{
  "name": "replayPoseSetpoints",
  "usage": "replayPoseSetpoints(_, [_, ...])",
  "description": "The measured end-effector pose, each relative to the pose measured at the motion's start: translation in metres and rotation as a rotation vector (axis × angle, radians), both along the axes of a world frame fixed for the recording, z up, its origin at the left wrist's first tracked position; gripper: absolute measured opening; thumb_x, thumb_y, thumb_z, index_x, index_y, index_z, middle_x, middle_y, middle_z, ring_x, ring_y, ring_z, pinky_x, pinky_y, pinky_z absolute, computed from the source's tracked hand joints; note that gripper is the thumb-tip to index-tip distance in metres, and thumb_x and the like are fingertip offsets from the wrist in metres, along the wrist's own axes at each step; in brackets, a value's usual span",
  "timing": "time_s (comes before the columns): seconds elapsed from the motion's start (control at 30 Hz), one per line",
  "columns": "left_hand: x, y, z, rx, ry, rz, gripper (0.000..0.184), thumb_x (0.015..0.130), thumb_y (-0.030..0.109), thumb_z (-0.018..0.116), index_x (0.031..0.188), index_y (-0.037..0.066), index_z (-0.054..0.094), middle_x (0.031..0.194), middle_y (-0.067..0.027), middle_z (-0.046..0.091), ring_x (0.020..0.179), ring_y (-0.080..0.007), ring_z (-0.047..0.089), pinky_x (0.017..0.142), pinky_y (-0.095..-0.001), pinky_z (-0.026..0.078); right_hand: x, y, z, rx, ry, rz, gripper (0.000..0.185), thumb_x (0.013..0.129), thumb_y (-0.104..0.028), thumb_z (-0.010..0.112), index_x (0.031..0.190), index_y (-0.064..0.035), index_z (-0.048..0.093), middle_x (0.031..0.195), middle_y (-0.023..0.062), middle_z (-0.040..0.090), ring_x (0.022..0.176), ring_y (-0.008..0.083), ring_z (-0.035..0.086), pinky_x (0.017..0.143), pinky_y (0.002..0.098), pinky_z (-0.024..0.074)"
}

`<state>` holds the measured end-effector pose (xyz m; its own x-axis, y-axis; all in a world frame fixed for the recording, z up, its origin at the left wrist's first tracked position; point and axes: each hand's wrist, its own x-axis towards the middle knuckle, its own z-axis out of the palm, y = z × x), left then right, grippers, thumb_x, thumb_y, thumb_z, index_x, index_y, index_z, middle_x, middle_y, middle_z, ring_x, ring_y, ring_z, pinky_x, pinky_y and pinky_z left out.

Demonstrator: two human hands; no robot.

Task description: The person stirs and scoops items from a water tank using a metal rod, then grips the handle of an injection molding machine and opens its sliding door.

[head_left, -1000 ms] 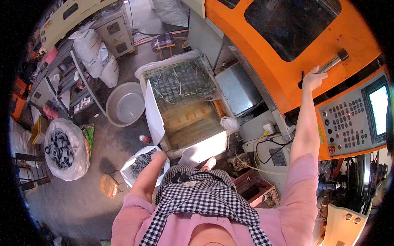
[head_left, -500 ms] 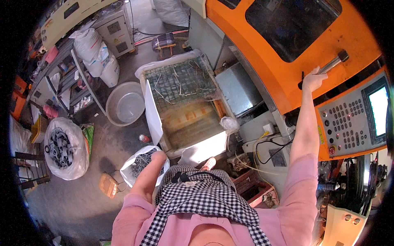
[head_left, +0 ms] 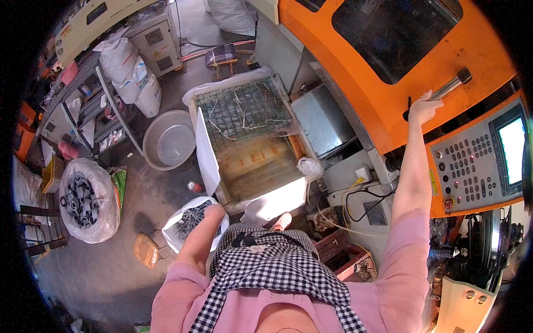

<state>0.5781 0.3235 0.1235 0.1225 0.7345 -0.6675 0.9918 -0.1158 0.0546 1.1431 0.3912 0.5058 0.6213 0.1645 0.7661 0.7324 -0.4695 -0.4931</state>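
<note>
My right hand (head_left: 425, 107) is wrapped round the metal handle (head_left: 448, 88) of the orange machine door (head_left: 383, 105), at the upper right. Below it and to the right is the control panel (head_left: 472, 161) with its lit screen. My left arm hangs down beside the checked apron, and my left hand (head_left: 215, 211) is at its end, over the edge of a white bag (head_left: 176, 236) holding dark grey pieces. The fingers of that hand are hidden from view.
Ahead stands a large tub (head_left: 225, 194) with a dark grid and brownish water. Left of it are a round basin (head_left: 170, 140), a red can (head_left: 194, 187), a bag of grey rings (head_left: 83, 200) and a small stool (head_left: 146, 250). Cables run by the machine base.
</note>
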Motion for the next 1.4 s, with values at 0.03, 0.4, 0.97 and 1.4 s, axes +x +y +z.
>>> replayPoseSetpoints(0.03, [-0.001,0.000,-0.001,0.009,-0.008,-0.018,0.026,0.076,0.018,0.044,0.091,0.005,0.062,0.097,-0.0142,0.059,0.089,-0.0267,0.058,0.072,-0.0356,0.047,-0.001,0.000,0.000,-0.011,0.001,-0.027,0.041,0.086,-0.035,0.038,0.099,0.0039,0.028,0.079,0.0270,0.054,0.066,0.0395,0.055,0.051,0.0452,0.0464])
replayPoseSetpoints(0.4, [0.003,0.000,0.008,-0.016,0.008,0.028,0.028,0.076,0.018,0.043,0.092,0.005,0.062,0.100,-0.0146,0.057,0.091,-0.0269,0.057,0.074,-0.0356,0.046,0.001,0.000,-0.001,0.009,0.007,0.003,0.040,0.086,-0.035,0.038,0.097,0.0027,0.028,0.078,0.0252,0.055,0.066,0.0388,0.055,0.051,0.0454,0.0457])
replayPoseSetpoints(0.97, [0.002,0.002,0.005,-0.040,0.002,0.005,0.028,0.077,0.020,0.043,0.092,0.005,0.062,0.100,-0.0140,0.057,0.093,-0.0267,0.056,0.075,-0.0357,0.046,0.002,0.000,-0.004,0.002,-0.024,0.009,0.041,0.088,-0.034,0.036,0.100,0.0043,0.027,0.075,0.0242,0.054,0.064,0.0364,0.056,0.049,0.0418,0.0469])
replayPoseSetpoints(1.4, [0.004,0.005,-0.006,-0.024,0.007,0.024,0.027,0.076,0.019,0.044,0.093,0.005,0.062,0.100,-0.0143,0.057,0.093,-0.0270,0.056,0.075,-0.0365,0.046,0.005,0.002,-0.006,0.026,-0.003,0.024,0.041,0.086,-0.034,0.039,0.101,0.0025,0.027,0.077,0.0278,0.055,0.067,0.0416,0.054,0.055,0.0474,0.0442])
